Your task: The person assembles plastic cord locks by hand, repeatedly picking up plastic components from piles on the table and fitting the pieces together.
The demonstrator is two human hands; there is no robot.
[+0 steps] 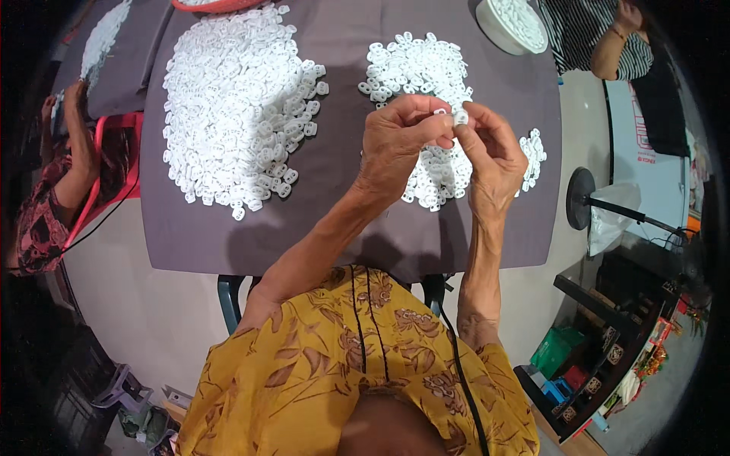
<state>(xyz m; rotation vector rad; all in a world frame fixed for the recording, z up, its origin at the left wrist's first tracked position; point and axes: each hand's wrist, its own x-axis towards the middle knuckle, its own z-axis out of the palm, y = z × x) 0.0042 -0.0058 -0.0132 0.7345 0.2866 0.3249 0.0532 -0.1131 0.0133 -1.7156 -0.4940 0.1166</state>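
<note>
Both of my hands meet over the middle right of the table. My right hand pinches a small white plastic piece, rounded with a darker mark on its face, between thumb and fingertips. My left hand is closed in a pinch just beside it, and a bit of white shows at its fingertips. Under and behind the hands lies a pile of the same white pieces, partly hidden by them. A much bigger heap of white pieces spreads to the left. To the right of my right hand is a small pile.
A grey-brown cloth covers the table. At the far edge stand a white tub of white pieces and a red basket. Other people sit at left and stand at far right. A stand with a round black base is beside the table.
</note>
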